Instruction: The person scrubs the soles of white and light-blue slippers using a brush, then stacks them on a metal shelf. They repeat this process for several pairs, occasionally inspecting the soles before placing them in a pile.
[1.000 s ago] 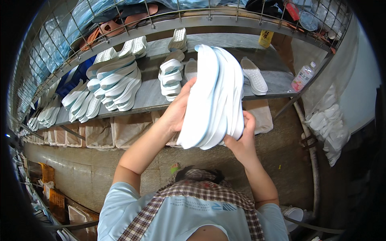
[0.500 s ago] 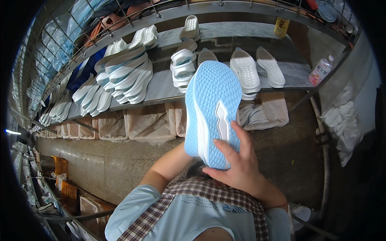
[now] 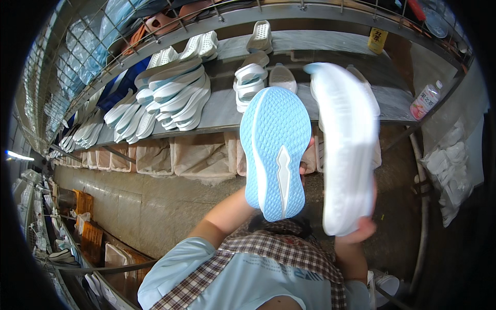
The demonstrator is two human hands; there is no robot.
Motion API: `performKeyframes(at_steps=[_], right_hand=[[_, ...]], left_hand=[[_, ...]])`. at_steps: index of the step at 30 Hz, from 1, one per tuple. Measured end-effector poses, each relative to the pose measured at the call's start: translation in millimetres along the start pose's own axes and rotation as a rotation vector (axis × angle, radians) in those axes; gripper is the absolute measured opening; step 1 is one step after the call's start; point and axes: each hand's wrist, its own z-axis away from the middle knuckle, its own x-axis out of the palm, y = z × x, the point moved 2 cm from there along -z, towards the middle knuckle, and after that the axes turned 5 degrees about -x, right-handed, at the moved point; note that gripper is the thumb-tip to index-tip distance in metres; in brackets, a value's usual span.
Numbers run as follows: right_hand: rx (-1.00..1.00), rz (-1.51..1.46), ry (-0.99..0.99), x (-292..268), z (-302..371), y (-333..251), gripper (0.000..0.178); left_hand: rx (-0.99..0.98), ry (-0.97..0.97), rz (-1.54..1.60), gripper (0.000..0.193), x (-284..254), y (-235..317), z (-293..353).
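Note:
Two groups of shoe soles are held up before me. My left hand point(image 3: 304, 167), mostly hidden, is closed from behind on a light blue textured sole point(image 3: 276, 129) with a white pointed inlay near its heel; a second blue edge shows behind it. Its fingertips come round the right side. My right hand point(image 3: 360, 231), blurred, grips the lower end of a white sole point(image 3: 349, 155) with a bluish toe. That white sole stands upright, side-on, smeared by motion and apart from the blue one.
Stacked white soles point(image 3: 181, 93) stand at the left on the grey bench point(image 3: 222, 111). Another small stack point(image 3: 250, 85) is mid-bench. A drink bottle point(image 3: 427, 99) and a yellow box point(image 3: 377, 40) are at the right. Lined bins point(image 3: 204, 155) sit below; wire mesh point(image 3: 82, 57) hangs above.
My right hand has moved right, bringing a white sole away from the blue one. The blue sole stays in my left hand, turned slightly more upright. The view has shifted a little.

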Motion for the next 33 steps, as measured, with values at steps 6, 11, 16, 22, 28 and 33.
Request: performKeyframes(at_steps=[6, 11, 16, 22, 28, 33], right_hand=[[0.016, -0.167, 0.161, -47, -1, -1, 0.084], [0.064, -0.121, 0.134, -48, 2, 0, 0.092], [0.223, -0.020, -0.105, -30, -3, 17, 0.094], [0.381, -0.039, 0.049, -31, -2, 51, 0.076], [0.400, -0.609, -0.111, -52, 0, 70, 0.065], [0.420, -0.754, -0.009, -67, 11, 73, 0.068]], left_hand=[[0.035, -0.054, -0.057, 0.083, 3, 1, 1], [0.070, -0.010, -0.052, 0.082, 13, 1, -5], [0.059, 0.386, -0.583, 0.072, 14, 3, -20], [-0.010, 0.292, -0.384, 0.070, 14, 3, -31], [-0.003, 0.091, -0.018, 0.069, 16, 1, -22], [0.017, 0.175, -0.024, 0.066, 22, 10, -19]])
